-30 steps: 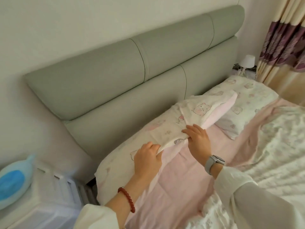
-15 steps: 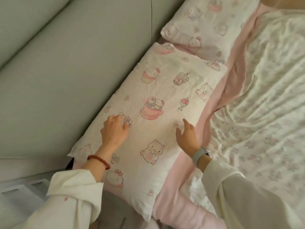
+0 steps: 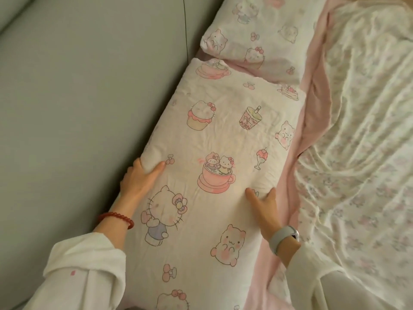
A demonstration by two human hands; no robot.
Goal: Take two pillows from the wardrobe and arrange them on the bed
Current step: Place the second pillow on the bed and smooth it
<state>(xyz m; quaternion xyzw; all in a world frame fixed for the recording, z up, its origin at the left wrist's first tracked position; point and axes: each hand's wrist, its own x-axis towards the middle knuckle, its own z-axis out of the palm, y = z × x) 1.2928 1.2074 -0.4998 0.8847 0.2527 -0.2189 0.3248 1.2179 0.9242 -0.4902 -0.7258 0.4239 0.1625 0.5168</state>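
Pillow [image 3: 223, 135] lies between hands; left hand [image 3: 138, 182] clasps edge beside headboard [image 3: 89, 108]; right hand [image 3: 266, 211], fingers extended, presses opposite edge.

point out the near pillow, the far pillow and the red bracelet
near pillow [image 3: 223, 139]: head view, middle of its top face
far pillow [image 3: 263, 32]: head view, middle of its top face
red bracelet [image 3: 117, 217]: head view, beads on the left wrist

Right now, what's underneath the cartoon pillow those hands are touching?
A pink sheet shows along the pillow's edge away from the headboard and seems to run beneath it; the rest underneath is hidden. Left hand grips its headboard edge; right hand rests on top.
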